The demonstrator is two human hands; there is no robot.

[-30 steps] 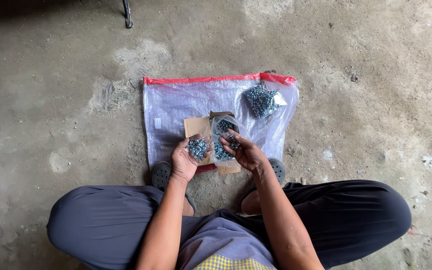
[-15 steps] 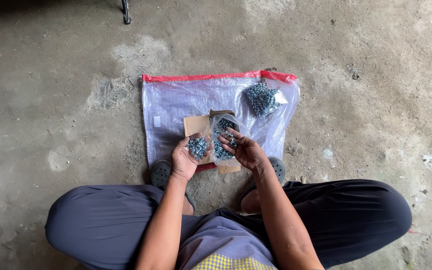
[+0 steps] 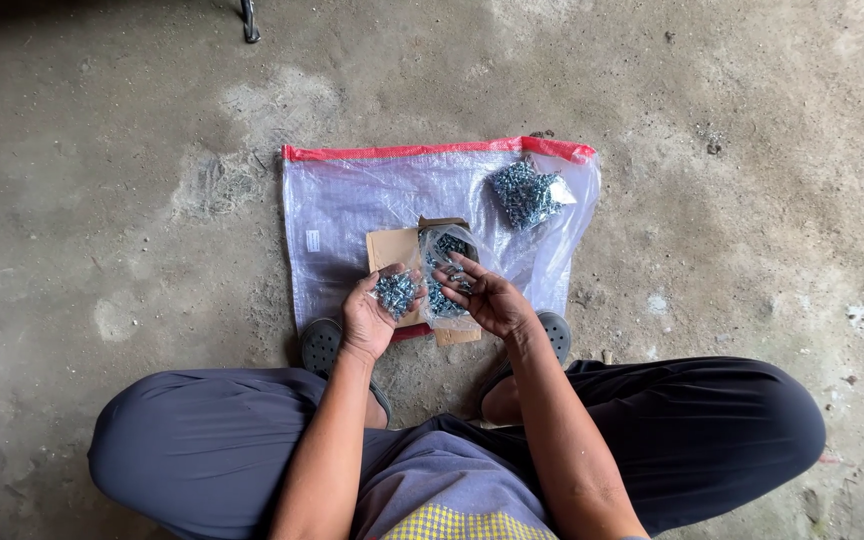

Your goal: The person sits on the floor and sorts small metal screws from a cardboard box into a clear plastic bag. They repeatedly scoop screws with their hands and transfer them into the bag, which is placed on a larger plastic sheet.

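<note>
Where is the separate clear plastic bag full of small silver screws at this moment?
In the head view, the clear plastic bag of small silver screws lies on the woven plastic sheet's upper right corner, beyond the right hand.

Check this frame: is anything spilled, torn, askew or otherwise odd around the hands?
Nothing stands out. The left hand cups a small heap of screws; the right hand reaches into a clear bag of screws over cardboard. A second bag lies on the plastic sheet. No loose screws show on the floor.

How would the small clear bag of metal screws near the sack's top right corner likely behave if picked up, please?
The clear bag of screws probably feels heavy for its size, being packed with metal. Its thin film looks floppy, so it would likely sag. Sharp points might puncture it.
</note>
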